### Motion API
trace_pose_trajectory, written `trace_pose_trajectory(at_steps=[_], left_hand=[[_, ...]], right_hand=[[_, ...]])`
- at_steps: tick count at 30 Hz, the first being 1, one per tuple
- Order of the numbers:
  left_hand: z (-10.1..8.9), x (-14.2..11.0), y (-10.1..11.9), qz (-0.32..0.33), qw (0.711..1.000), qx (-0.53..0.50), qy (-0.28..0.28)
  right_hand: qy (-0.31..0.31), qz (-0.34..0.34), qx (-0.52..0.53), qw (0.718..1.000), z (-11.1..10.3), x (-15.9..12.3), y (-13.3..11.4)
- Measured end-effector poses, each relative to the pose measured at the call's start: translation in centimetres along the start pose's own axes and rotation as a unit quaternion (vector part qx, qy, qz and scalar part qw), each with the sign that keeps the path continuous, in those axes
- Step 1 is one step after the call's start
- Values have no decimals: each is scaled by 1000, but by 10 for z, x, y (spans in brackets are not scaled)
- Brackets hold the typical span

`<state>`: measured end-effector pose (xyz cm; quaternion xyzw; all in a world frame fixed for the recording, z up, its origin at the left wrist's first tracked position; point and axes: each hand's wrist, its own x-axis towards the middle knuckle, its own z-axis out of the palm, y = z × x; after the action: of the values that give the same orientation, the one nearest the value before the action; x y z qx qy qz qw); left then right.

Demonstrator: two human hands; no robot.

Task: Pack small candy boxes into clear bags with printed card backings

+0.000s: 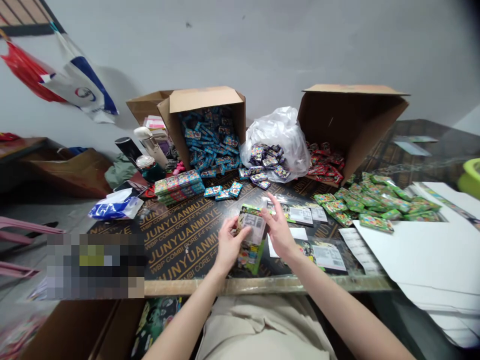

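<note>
My left hand (227,244) and my right hand (278,230) both grip a small green printed carton (250,239), held upright just above the black plywood board (180,240). The left fingers pinch its left side. The right hand wraps the upper right corner, with the forefinger raised. Flat printed carton blanks (325,255) lie on the board just right of my hands, and more blanks (300,214) lie behind them.
An open cardboard box of blue packets (210,135), a clear bag of purple packets (273,150) and a tipped box of red packets (337,145) stand at the back. Green packets (375,202) pile at right, beside white sheets (423,255). Bottles (150,147) stand back left.
</note>
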<state>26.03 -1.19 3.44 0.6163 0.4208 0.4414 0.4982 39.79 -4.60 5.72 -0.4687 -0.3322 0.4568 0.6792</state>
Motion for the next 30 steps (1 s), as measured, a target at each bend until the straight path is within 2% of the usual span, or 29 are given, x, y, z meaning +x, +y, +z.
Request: trace_pose_trajectory(at_steps=[3, 6, 11, 14, 18, 20, 21, 22, 24, 26, 28, 30], left_hand=[[21, -8, 1, -73, 974, -209, 54], [30, -13, 7, -147, 929, -332, 74], [18, -1, 22, -277, 877, -389, 50], [12, 13, 29, -301, 879, -371, 0], [8, 22, 39, -256, 915, -303, -80], [6, 21, 43, -220, 935, -264, -83], [5, 20, 44, -185, 952, -234, -72], [3, 18, 45, -135, 971, -190, -56], [-1, 14, 48, -5, 997, -68, -40], [-6, 12, 50, 109, 991, 55, -57], [-9, 13, 54, 153, 978, 116, -86], [-11, 18, 58, 125, 979, 115, -110]], right_hand=[[85, 10, 25, 996, 18, 5, -4], [95, 20, 24, 995, 19, 5, -6], [67, 50, 127, 988, 7, -5, -14], [52, 102, 183, 976, -4, -3, -17], [-13, 193, 164, 967, -19, 6, -20], [-24, 220, 148, 964, -22, 10, -21], [-18, 207, 137, 969, -22, 10, -21], [-5, 173, 118, 978, -22, 9, -21], [26, 60, 51, 997, -21, 3, -19], [43, -53, -41, 997, -22, -6, -17], [39, -117, -112, 986, -24, -15, -17], [26, -127, -140, 982, -26, -19, -20]])
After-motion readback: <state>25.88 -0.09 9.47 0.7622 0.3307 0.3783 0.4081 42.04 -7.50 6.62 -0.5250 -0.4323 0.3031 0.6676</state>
